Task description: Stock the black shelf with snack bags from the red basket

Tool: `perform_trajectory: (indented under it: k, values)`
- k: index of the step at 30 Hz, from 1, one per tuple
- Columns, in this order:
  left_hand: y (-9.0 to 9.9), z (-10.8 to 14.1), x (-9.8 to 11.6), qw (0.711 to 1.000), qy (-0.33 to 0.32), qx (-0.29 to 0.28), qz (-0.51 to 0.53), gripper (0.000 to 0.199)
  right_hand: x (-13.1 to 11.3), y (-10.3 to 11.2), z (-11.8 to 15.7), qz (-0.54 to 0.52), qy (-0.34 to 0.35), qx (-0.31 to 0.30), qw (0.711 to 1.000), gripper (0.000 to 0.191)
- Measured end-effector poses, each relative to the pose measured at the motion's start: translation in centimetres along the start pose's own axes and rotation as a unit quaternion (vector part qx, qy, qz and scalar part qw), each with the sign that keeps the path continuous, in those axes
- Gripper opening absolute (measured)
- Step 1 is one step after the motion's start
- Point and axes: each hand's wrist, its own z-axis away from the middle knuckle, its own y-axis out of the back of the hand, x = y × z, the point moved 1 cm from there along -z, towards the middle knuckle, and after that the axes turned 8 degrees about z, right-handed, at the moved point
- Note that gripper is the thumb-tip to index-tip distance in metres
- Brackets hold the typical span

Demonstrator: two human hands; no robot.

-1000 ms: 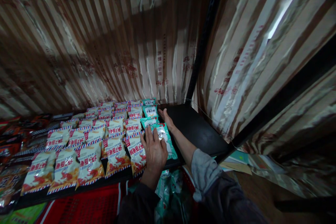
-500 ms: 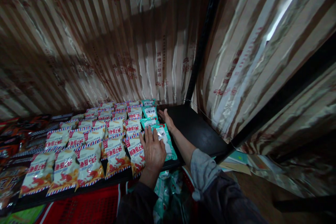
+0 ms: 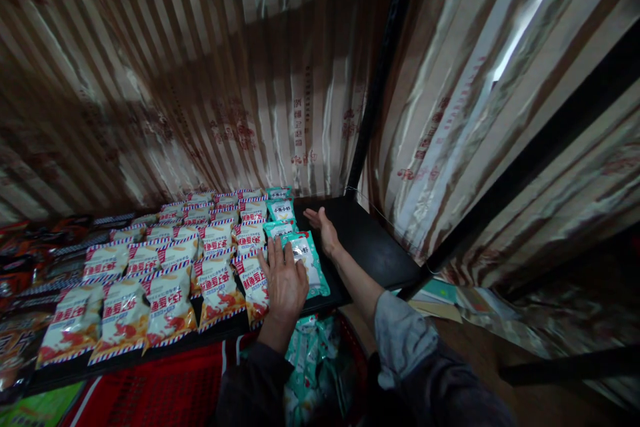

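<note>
Green-and-white snack bags (image 3: 309,261) form a column at the right end of rows of white bags with striped edges (image 3: 170,303) on a black shelf (image 3: 373,240). My left hand (image 3: 287,282) has its fingers spread over the nearest green bag's left edge and the white bag beside it. To the right of the green column, my right hand (image 3: 323,228) is raised over the bare part of the shelf, fingers stretched out, touching no bag.
More green bags (image 3: 313,360) lie in a red basket below the shelf edge. Dark snack bags (image 3: 50,260) fill the left. Black posts (image 3: 383,73) and striped curtains (image 3: 240,67) stand behind. Papers (image 3: 437,297) lie at the lower right.
My right hand has moved a little away from the green bags, to the right. My left hand has slid slightly left and down over the nearest bags. The view has shifted slightly.
</note>
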Motion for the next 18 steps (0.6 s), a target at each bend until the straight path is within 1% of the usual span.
perform_trajectory:
  k: [5,8,11,15,18]
  values:
    - [0.9,1.3,0.4,1.0,0.005,0.008,-0.001,0.045,0.2,1.0,2.5,0.029,0.036,0.015,0.999,0.063]
    - [1.3,2.8,0.4,1.0,0.007,0.014,-0.007,0.046,0.6,1.6,4.7,0.062,0.045,0.034,0.997,0.06]
    - [1.4,4.5,0.0,1.0,0.006,0.023,0.005,0.046,0.6,1.8,7.1,0.098,0.048,0.045,0.993,0.06]
    - [0.9,6.1,0.1,0.997,0.006,0.033,0.072,0.05,0.2,1.2,9.4,0.136,0.06,0.025,0.989,0.059]
    - [0.3,5.5,0.8,0.99,0.032,0.028,0.133,0.052,-0.1,0.6,10.0,0.148,0.055,0.022,0.987,0.063]
